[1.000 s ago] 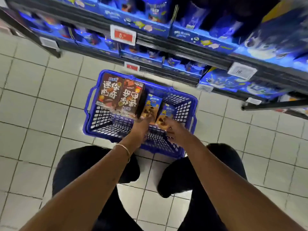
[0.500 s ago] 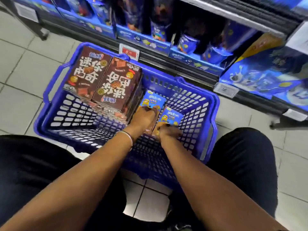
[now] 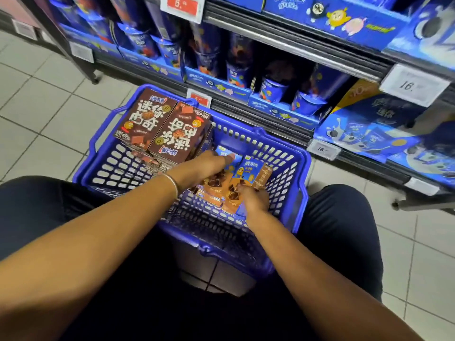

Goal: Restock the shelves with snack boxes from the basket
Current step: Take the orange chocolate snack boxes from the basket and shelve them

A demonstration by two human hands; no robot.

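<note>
In the blue basket [image 3: 246, 141], right of the brown boxes [image 3: 162, 129]: the left hand [image 3: 202, 166] lies over the left snack box [image 3: 216, 184], fingers stretched to its far end, grip unclear; the right hand [image 3: 254, 200] has curled fingers clasping the right snack box [image 3: 248, 171] at its near end

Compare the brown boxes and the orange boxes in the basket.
Brown boxes are bigger and dark with white lettering; orange boxes are smaller, orange and blue. Brown boxes sit stacked far-left; orange boxes lie right, left hand resting on one, right hand gripping another. Both are in the blue basket.
</note>
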